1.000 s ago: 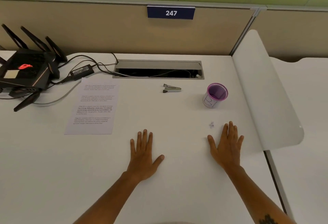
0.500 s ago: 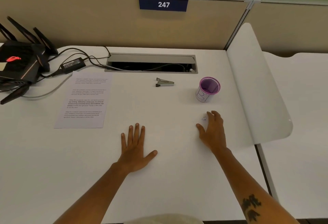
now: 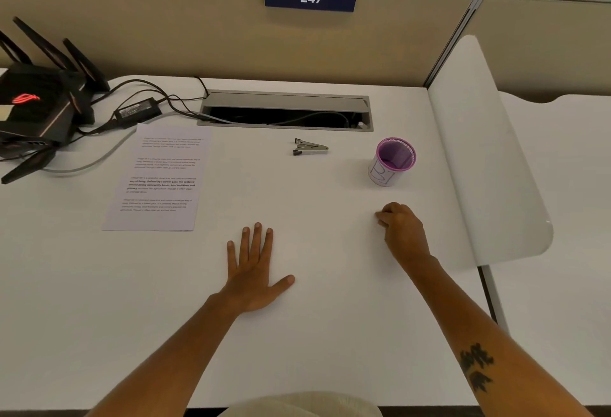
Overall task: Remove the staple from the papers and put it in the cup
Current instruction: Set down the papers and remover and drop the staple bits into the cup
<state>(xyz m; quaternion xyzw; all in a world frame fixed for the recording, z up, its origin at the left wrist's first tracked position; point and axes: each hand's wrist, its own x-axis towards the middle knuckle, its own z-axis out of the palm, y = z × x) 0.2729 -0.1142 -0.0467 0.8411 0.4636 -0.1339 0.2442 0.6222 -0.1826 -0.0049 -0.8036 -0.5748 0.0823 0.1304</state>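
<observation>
The printed papers (image 3: pixel 158 178) lie flat at the left of the white desk (image 3: pixel 314 334). A metal staple remover (image 3: pixel 310 146) rests in the middle far part, and a purple-rimmed cup (image 3: pixel 391 162) stands upright to its right. My right hand (image 3: pixel 401 230) sits just in front of the cup, fingers curled and pinched down on the spot where the small staple lay. The staple itself is hidden under the fingertips. My left hand (image 3: pixel 254 271) lies flat, palm down, fingers spread, holding nothing.
A black router (image 3: pixel 36 109) with antennas, a power adapter (image 3: pixel 137 112) and cables fill the far left corner. A cable slot (image 3: pixel 284 112) opens at the back of the desk. A white divider panel (image 3: pixel 489 168) borders the right edge beside the cup.
My right hand moved forward from lying flat and curled its fingers over the small staple on the desk, which is now covered. My left hand stayed flat.
</observation>
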